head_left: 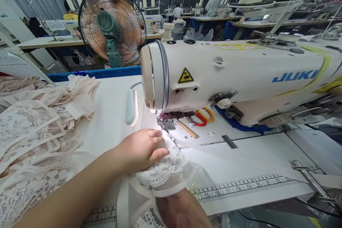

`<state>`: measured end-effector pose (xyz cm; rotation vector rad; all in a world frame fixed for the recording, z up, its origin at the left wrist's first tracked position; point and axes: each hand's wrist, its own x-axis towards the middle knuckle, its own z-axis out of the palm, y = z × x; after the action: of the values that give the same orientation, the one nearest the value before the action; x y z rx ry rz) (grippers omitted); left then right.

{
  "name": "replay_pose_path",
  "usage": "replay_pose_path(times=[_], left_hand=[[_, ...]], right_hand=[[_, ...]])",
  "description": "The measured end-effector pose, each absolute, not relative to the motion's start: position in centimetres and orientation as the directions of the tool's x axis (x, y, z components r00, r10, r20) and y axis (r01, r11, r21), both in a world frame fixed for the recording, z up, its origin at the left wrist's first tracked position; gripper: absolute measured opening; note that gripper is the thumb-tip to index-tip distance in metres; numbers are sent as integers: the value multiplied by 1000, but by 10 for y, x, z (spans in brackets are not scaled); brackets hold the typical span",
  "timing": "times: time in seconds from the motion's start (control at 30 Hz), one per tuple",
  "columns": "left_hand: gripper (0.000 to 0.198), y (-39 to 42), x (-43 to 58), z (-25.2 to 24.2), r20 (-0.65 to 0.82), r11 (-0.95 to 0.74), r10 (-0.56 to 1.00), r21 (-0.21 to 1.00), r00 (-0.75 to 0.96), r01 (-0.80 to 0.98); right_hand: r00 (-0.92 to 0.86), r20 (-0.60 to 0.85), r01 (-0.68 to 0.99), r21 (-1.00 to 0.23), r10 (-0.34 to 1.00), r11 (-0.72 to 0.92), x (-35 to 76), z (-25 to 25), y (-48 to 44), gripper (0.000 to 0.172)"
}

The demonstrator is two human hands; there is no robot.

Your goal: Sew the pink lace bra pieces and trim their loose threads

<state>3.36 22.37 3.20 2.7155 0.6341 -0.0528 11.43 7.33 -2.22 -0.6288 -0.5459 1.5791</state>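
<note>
A white lace-and-mesh garment piece [171,165] lies under the sewing machine's presser foot [162,123], its edge trimmed with scalloped lace. My left hand [143,149] is on top of the lace, close to the foot, its fingers and thumb closed on the cloth. My right hand [181,208] is at the lower edge of the view, beneath the mesh and its pale band; the cloth hides its fingers. A narrow white tape [227,158] runs from the right toward the foot. The needle area is partly hidden by the machine head [155,74].
Lace pieces [34,124] are heaped at left. Behind the foot lie red-and-yellow-handled scissors [201,117] and a wooden-handled tool [188,129]. A pale lamp-like oblong [130,107] stands beside the head. A metal rod guide [311,178] is at right, a fan [112,28] behind.
</note>
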Motion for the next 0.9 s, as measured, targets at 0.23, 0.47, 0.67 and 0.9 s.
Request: replay_pose_path(times=[0.23, 0.47, 0.67, 0.9], left_hand=[[43, 231, 31, 36, -123, -834, 423, 336, 898, 438], [45, 236, 31, 34, -132, -857, 396, 302, 909, 418], [47, 242, 29, 30, -128, -877, 410, 217, 903, 429], [52, 245, 30, 22, -123, -896, 397, 161, 910, 413]], right_hand=[[-126, -50, -804, -581, 991, -131, 109, -9, 90, 72], [-99, -9, -810, -580, 995, -86, 106, -15, 94, 56], [-108, -16, -836, -539, 994, -99, 102, -24, 97, 50], [-109, -10, -869, -485, 994, -100, 100, -28, 102, 42]])
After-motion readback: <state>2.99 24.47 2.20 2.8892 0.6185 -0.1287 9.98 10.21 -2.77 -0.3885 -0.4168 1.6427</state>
